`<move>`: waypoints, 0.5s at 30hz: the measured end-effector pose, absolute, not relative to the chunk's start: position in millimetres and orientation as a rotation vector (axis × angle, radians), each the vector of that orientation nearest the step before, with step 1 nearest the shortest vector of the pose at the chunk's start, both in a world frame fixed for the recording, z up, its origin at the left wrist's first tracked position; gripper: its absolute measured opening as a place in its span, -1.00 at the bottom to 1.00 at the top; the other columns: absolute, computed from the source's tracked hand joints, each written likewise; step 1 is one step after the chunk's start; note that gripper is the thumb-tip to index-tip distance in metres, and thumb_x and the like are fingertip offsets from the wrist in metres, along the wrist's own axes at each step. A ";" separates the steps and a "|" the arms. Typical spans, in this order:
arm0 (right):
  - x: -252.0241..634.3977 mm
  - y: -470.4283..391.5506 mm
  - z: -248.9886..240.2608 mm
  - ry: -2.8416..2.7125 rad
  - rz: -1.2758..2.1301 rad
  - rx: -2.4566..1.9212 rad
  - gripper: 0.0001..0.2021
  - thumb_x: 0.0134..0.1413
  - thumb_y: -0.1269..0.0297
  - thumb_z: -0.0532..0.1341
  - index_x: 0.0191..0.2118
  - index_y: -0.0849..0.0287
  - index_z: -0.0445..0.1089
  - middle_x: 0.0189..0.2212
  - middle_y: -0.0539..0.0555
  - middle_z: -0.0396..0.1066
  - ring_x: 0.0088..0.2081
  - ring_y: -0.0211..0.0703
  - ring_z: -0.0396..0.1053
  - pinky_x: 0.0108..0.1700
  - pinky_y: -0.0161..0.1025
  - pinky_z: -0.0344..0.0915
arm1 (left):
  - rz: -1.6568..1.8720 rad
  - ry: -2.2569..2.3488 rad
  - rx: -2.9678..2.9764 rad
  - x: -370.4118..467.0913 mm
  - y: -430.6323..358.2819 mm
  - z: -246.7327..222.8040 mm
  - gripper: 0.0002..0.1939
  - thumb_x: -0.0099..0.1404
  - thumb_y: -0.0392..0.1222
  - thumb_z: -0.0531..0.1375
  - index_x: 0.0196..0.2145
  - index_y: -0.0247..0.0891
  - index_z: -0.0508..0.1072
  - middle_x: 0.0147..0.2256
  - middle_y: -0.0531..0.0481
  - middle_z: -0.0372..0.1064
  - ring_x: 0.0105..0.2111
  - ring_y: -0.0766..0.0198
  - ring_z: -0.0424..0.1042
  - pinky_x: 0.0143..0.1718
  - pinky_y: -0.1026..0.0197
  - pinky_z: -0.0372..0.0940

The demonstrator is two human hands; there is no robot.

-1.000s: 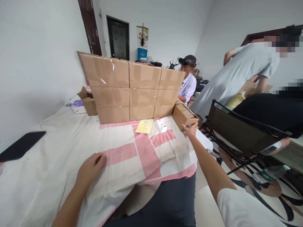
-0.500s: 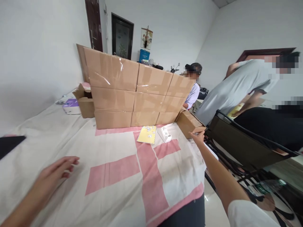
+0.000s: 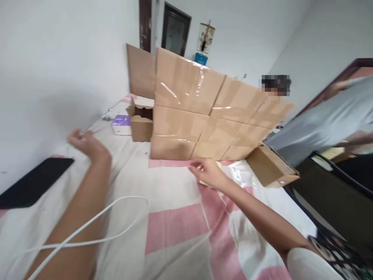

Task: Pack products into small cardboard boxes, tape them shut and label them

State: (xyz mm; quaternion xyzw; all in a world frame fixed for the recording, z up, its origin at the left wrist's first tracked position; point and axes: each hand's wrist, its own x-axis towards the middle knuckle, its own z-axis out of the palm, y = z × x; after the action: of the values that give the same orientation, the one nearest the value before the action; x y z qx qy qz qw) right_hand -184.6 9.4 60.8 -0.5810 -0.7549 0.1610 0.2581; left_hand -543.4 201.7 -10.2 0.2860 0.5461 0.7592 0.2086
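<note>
My left hand (image 3: 90, 146) is near the wall, its fingers closed around a thin white cable (image 3: 96, 123). A white cord (image 3: 122, 199) loops in front of my left forearm. My right hand (image 3: 210, 171) hovers over the cloth before the cardboard boxes, fingers loosely bent and apart, with nothing visible in them; it is slightly blurred. Beneath it, a yellow card (image 3: 205, 183) is mostly hidden. Right of that hand lies a glossy white item (image 3: 240, 173), too smeared to make out.
Taped cardboard boxes (image 3: 186, 89) form a wall at the table's back. An open small carton (image 3: 142, 130) and a purple-white box (image 3: 121, 126) stand left of it. Another carton (image 3: 268, 165) sits at the right edge, near a chair (image 3: 335, 194) and a person (image 3: 323, 111). A black flat object (image 3: 37, 182) lies at left.
My view has turned left. My right hand has left the right-hand carton and moved over the yellow card. My left hand has reached forward to the cable by the wall; the cord loop has appeared.
</note>
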 end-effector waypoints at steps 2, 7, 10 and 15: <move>-261.3 42.7 47.2 -2.123 0.564 -1.340 -0.68 0.18 0.14 0.28 0.01 0.13 0.51 -0.01 0.15 0.57 -0.02 0.01 0.54 0.03 -0.07 0.44 | 2.077 1.545 0.702 -532.3 223.5 -28.5 -0.62 0.34 -0.37 -0.03 0.10 -0.36 0.06 0.24 -0.34 0.08 0.29 0.10 0.10 0.42 -0.11 -0.13; -387.7 137.1 17.0 -1.927 0.654 -1.313 -0.13 0.16 -0.02 0.30 0.47 0.18 -0.01 0.51 0.29 -0.19 0.50 0.21 -0.11 0.38 0.16 0.15 | 1.930 1.428 0.753 -536.2 266.7 -72.2 -0.34 0.30 -0.18 0.17 0.31 -0.29 0.09 0.41 -0.34 -0.03 0.44 0.00 -0.03 0.44 -0.04 -0.14; -415.5 197.4 9.4 -1.783 0.433 -1.371 -0.09 0.19 0.14 0.25 0.52 0.14 -0.22 0.54 0.22 -0.45 0.53 0.20 -0.29 0.44 0.22 -0.01 | 1.795 1.313 0.865 -550.6 287.2 -84.5 -0.19 0.31 -0.11 0.17 0.43 -0.17 -0.05 0.47 -0.28 -0.14 0.46 0.04 -0.05 0.41 -0.02 0.00; -421.4 260.7 -1.9 -1.621 0.317 -1.540 -0.37 0.16 0.24 0.27 0.34 0.14 0.21 0.35 0.32 0.06 0.24 0.20 0.31 0.27 0.12 0.26 | 1.629 1.290 0.987 -562.8 305.0 -103.1 -0.06 0.26 -0.01 0.25 0.46 -0.14 -0.11 0.44 -0.30 -0.03 0.41 -0.01 0.09 0.39 -0.07 0.04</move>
State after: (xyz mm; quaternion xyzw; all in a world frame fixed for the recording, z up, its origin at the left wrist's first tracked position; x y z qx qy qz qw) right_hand -421.4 260.7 -1.9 -0.6165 -0.6488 0.1270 0.4275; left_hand -562.8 305.0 -103.1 0.3918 0.5119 0.6463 0.4083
